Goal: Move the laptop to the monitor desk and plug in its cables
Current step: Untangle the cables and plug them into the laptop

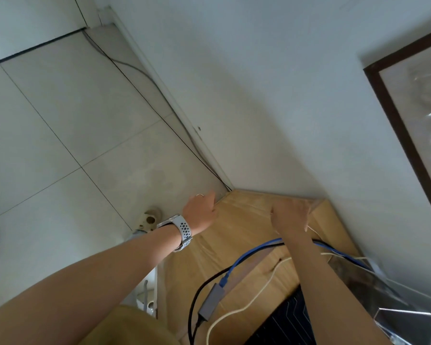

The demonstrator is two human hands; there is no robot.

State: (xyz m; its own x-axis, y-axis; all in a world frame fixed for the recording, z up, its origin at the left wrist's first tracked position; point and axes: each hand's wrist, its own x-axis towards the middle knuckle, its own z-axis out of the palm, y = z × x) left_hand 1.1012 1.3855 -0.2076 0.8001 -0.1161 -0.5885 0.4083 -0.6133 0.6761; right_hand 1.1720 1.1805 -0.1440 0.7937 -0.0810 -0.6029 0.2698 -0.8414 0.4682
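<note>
- Head view, fingers first: fingers of my right hand [290, 215] are drawn together at the far corner of the wooden counter [239, 220], blurred; whether they pinch the thin white strand trailing beside that wrist I cannot tell.
- Fingers of my left hand [201, 212] are loosely curled at the counter's left edge, near its far corner, holding nothing that I can see; one ring shows on that hand, and one grey perforated watch band [182, 231] sits on the wrist.
- Cables on the counter, counted: three. One blue cable [253, 252] runs under my right forearm into one grey adapter [210, 305]; one black cable [197, 292] loops past that adapter; one white cable [259, 295] curves toward the near edge.
- Task object: a dark ribbed surface [288, 324] at the near right of the counter, partly under my right forearm, is probably the laptop; its ports are hidden, so no plug can be confirmed as seated.
- Surroundings: tiled floor [60, 120] to the left, with one pale fitting [149, 217] low beside the counter.
- Risk, as judged: my right forearm lies across the blue and white cables; drawing it back could snag them and drag the adapter off the edge.
- Risk, as judged: crossing cables invite picking the wrong lead.
</note>
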